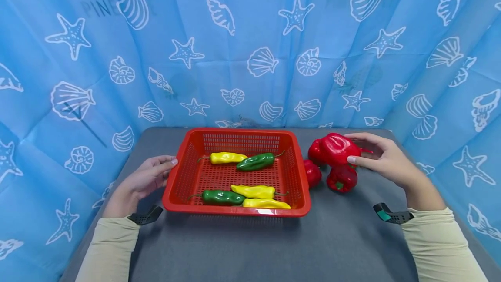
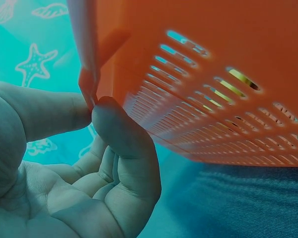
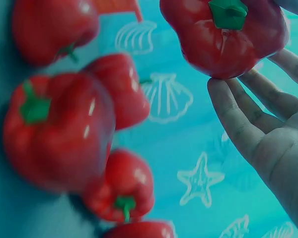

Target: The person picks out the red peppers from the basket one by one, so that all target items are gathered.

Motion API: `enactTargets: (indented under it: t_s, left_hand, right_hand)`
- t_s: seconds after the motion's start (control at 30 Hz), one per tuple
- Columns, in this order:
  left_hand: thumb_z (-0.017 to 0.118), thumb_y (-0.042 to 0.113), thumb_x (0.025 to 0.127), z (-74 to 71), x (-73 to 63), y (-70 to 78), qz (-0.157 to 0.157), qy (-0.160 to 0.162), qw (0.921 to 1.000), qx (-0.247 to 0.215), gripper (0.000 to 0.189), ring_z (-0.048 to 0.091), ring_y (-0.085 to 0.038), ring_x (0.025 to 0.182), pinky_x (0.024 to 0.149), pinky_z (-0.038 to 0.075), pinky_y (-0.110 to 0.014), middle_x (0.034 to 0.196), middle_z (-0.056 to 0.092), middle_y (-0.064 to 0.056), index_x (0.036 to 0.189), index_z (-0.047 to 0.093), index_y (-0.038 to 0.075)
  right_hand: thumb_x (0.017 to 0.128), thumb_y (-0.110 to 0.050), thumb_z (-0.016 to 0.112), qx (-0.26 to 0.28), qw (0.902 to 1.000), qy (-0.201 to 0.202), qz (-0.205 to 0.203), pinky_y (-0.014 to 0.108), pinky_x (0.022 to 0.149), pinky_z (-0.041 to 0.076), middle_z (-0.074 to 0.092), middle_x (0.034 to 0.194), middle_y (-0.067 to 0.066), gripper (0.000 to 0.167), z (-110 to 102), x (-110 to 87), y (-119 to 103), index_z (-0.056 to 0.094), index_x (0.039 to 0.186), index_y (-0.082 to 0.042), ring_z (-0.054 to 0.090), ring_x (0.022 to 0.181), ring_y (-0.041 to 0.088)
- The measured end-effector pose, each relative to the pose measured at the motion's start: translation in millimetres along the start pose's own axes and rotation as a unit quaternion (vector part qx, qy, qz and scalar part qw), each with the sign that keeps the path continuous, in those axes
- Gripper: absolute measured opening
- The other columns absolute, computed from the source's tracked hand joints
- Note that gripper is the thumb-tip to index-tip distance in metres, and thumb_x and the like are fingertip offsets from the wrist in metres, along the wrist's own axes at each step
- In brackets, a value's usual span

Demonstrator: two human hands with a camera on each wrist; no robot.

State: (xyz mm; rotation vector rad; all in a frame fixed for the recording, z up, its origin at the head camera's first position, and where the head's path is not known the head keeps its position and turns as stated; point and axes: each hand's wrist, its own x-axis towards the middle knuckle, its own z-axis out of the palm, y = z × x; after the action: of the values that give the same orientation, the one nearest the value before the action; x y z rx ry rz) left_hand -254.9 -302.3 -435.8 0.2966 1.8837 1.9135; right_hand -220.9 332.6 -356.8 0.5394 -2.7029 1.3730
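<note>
My left hand (image 1: 145,179) pinches the left rim of a red plastic basket (image 1: 236,210) between thumb and finger, as the left wrist view shows closely. Inside the basket lie long peppers: several yellow ones, such as the yellow pepper (image 1: 228,157), and two green ones, the upper green pepper (image 1: 256,162) and the lower green pepper (image 1: 222,197). To the right of the basket, my right hand (image 1: 391,162) holds a red bell pepper (image 1: 338,148) by its sides, above other red bell peppers (image 1: 342,181). In the right wrist view the held pepper's green stem end faces the camera.
The several red bell peppers sit in a cluster on the grey table (image 1: 332,243), close against the basket's right side. A blue curtain (image 1: 242,86) with white shells and starfish hangs behind the table and along both sides.
</note>
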Motion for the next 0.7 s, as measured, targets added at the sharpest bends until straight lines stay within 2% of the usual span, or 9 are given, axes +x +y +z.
enactTargets:
  t_s: [0.27, 0.7]
  left_hand:
    - [0.049, 0.018, 0.114, 1.5, -0.5, 1.1, -0.004, 0.008, 1.0000, 0.004, 0.024, 0.078, -0.015, 0.095, 0.091, 0.065, -0.036, 0.110, 0.078, 0.001, 0.133, 0.054, 0.005]
    - [0.049, 0.020, 0.114, 2.6, -0.8, 2.1, -0.007, 0.012, 0.9999, 0.010, 0.027, 0.078, -0.015, 0.096, 0.091, 0.065, -0.036, 0.112, 0.078, 0.001, 0.135, 0.054, 0.004]
  right_hand:
    - [0.096, -0.008, 0.078, -0.014, 0.9982, 0.032, 0.049, 0.026, 0.075, 0.064, 0.059, 0.131, -0.017, 0.060, -12.6, -23.3, 26.6, 0.054, 0.150, -0.009, 0.064, 0.109, 0.000]
    - [0.100, -0.016, 0.074, -0.044, 0.9929, 0.041, 0.103, 0.017, 0.077, 0.060, 0.049, 0.129, -0.032, 0.058, -25.6, -53.3, 64.6, 0.050, 0.152, -0.007, 0.051, 0.110, -0.016]
